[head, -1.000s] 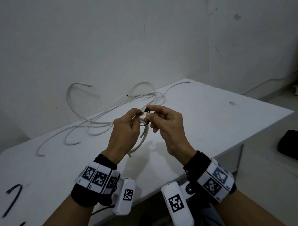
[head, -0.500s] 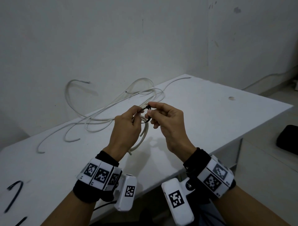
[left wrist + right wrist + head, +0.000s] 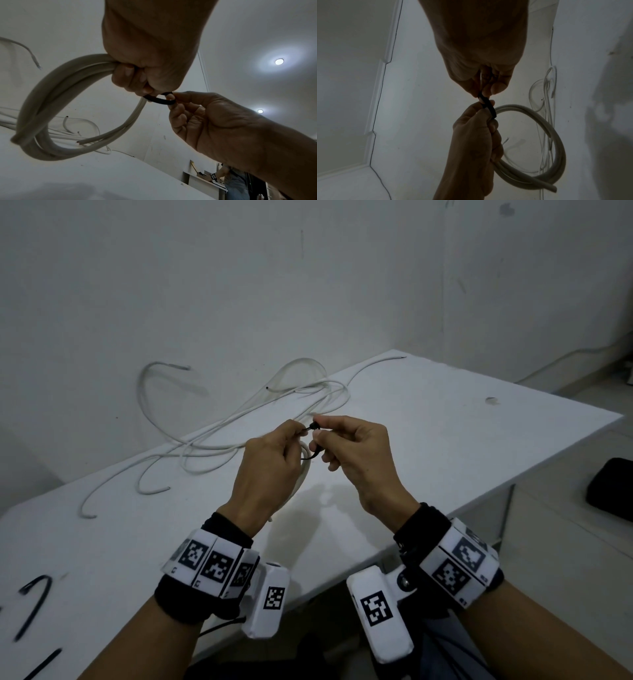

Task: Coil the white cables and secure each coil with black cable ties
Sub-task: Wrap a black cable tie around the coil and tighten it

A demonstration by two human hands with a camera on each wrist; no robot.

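Dim, cool grey-blue light is being spread over all three views. In the head view the white desk (image 3: 428,419) is being lit evenly from above, and soft shadows are being cast on it just below the raised hands. Straight lines are being bowed toward the edges by the wide lens, and the black cable ties (image 3: 32,604) at the lower left are being smeared by blur. In the left wrist view two ceiling lamps (image 3: 279,61) are being ringed by hazy glare, and the near coil (image 3: 51,108) is being softened. In the right wrist view the right hand (image 3: 481,44) is being reduced to a backlit silhouette, with a broad shadow lying on the wall at the right.
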